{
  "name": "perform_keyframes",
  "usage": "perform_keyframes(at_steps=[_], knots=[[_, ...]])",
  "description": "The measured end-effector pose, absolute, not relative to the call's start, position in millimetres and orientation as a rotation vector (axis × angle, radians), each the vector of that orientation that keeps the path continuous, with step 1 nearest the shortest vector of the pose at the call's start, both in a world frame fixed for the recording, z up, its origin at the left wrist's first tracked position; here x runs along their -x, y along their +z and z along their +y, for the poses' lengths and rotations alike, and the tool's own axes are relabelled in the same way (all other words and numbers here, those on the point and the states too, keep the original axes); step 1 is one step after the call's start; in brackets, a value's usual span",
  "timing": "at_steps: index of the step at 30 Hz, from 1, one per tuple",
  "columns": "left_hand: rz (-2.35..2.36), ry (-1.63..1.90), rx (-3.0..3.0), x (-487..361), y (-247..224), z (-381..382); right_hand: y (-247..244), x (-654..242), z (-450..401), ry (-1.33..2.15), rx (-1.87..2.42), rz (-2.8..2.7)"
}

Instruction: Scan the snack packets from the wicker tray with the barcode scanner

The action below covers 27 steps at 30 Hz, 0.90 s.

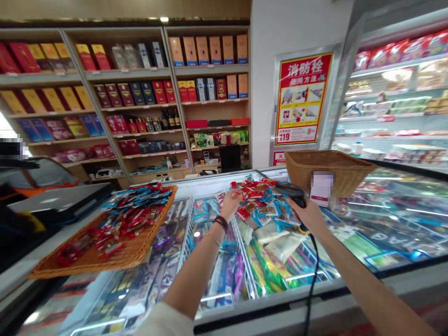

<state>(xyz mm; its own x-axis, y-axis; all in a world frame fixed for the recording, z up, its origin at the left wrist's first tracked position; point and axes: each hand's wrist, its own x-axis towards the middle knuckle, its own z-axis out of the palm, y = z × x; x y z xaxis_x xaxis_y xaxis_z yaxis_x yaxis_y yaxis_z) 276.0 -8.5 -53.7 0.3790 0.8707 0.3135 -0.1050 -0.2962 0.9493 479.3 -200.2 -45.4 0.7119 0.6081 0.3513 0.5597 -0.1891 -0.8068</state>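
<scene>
My right hand (310, 214) is wrapped around the handle of a black barcode scanner (292, 190), whose head points left over a pile of small red and blue snack packets (257, 198). From the scanner's base a black cable (313, 275) runs down. At the pile's left edge, my left hand (231, 203) has its fingers closed around a small red snack packet (234, 185); the fingertips are partly hidden. The pile lies on the glass top of a chest freezer (206, 317). On the left, an orange-brown wicker tray (140, 249) carries more red and blue packets.
A brown wicker basket (325, 163) stands behind my right hand, with a white and red card (322, 191) at its front. A black-topped device (70, 203) sits left of the tray. Shelves of boxed goods (140, 93) line the back wall; a lit display case (395, 102) stands right.
</scene>
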Motion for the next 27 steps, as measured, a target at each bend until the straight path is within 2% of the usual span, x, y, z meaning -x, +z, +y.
perform_keyframes(at_steps=[9, 13, 16, 21, 27], knots=[[1.087, 1.429, -1.733, -94.8, -27.8, 21.4, -49.9, -384.0, -122.7, 0.306, 1.652, -1.14], [1.444, 1.552, -1.898, -0.4, -20.9, 27.4, -45.6, -323.3, -93.7, 0.419, 1.528, -1.23], [1.771, 1.473, -1.94, 55.6, -22.9, 26.6, -43.0, -278.3, -80.6, 0.519, 1.445, -1.268], [1.917, 1.208, -1.931, 86.1, -37.8, 33.1, -51.9, -228.3, -71.1, 0.613, 1.415, -1.344], [1.825, 1.176, -1.683, 74.2, -49.6, 57.5, -67.7, -217.3, -65.6, 0.523, 1.535, -1.54]])
